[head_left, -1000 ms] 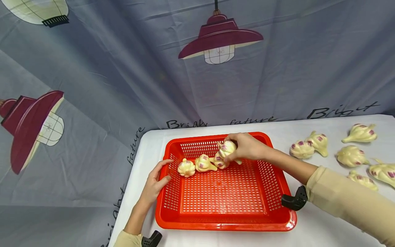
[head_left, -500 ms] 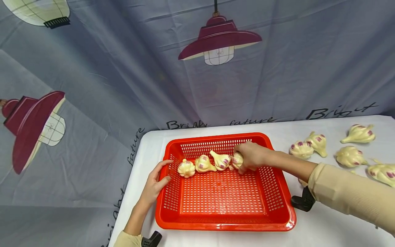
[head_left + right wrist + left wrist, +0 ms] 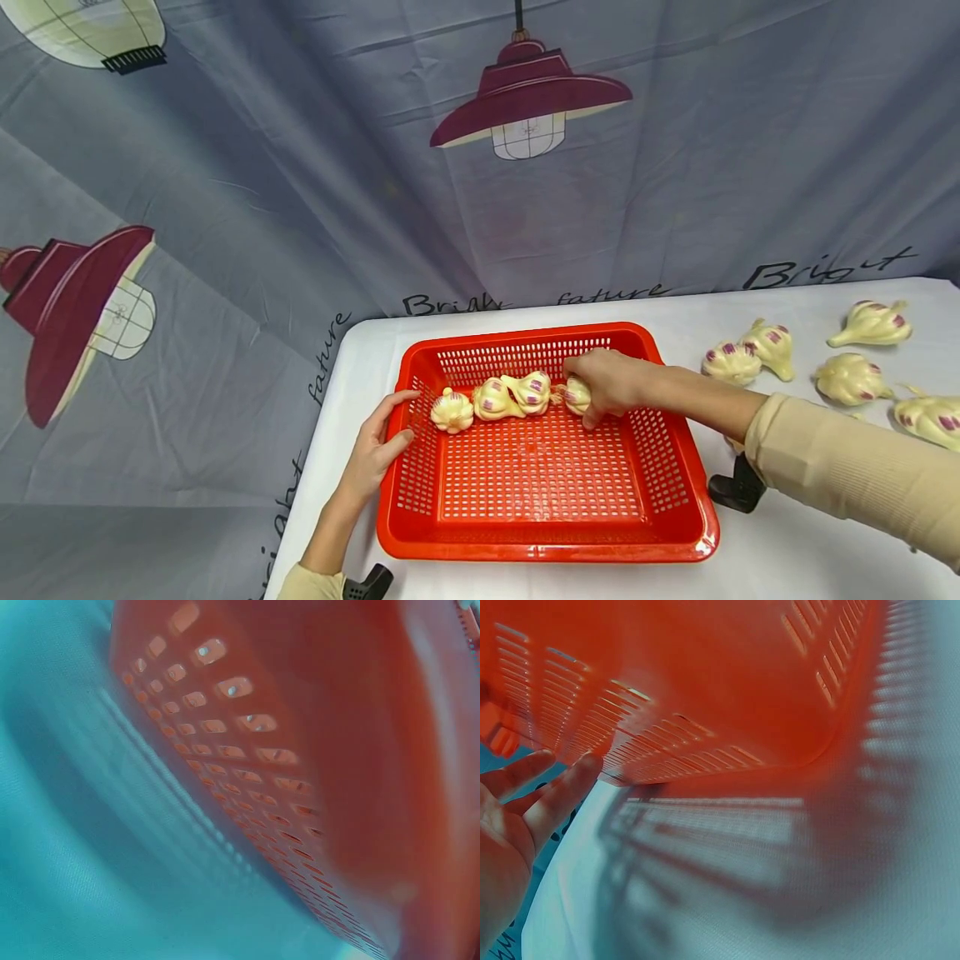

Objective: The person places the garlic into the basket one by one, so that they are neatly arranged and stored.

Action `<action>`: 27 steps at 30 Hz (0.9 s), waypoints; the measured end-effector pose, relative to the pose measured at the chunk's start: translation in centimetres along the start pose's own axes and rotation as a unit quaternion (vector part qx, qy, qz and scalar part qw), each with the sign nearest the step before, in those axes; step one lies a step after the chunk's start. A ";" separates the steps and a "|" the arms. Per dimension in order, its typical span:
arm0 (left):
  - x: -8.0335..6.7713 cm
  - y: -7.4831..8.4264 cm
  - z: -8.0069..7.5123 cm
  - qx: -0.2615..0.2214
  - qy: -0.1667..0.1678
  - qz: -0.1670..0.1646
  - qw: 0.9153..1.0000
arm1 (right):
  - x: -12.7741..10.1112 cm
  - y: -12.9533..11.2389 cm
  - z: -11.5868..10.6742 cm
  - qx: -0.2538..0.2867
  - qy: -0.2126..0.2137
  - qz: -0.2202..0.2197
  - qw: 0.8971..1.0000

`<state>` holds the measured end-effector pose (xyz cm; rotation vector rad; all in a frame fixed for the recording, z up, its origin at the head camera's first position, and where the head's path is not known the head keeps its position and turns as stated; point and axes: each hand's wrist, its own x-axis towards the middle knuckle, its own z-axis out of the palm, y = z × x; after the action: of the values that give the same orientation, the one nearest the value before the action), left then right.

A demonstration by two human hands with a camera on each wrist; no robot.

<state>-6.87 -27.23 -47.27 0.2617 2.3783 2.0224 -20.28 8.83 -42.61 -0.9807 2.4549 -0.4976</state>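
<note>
In the head view, my right hand [image 3: 611, 383] reaches down inside the red perforated basket [image 3: 540, 550] and holds a garlic bulb [image 3: 577, 395], partly covered by the fingers. To its left, three more garlic bulbs lie in a row: one by the hand [image 3: 531, 392], a middle bulb [image 3: 495, 399] and a left bulb [image 3: 452, 411]. My left hand [image 3: 372, 450] rests at the basket's left rim with index finger and thumb spread. In the left wrist view, its fingers [image 3: 562, 791] lie nearly straight by the basket's outer wall [image 3: 705, 690]. The right wrist view shows only the basket wall [image 3: 352, 750] and cloth.
On the white table [image 3: 547, 579] right of the basket lie several more bulbs, among them a pair [image 3: 731, 363] near the basket and a bulb [image 3: 872, 323] at the back. A grey printed curtain [image 3: 375, 208] stands behind. My right forearm [image 3: 697, 400] crosses the basket's right rim.
The right hand has let one bulb come to rest in the row and moved slightly right and down onto another bulb. The bulb beside it has shifted left. The left hand has stayed put.
</note>
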 end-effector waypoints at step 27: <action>-0.1 0.1 0.1 -0.002 0.001 0.001 1.000 | -1.5 -1.0 -1.0 -0.029 0.014 -0.034 0.999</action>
<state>-6.78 -27.09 -47.20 0.2602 2.3763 2.0289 -19.25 9.41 -40.87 -1.0906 2.4792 -0.4679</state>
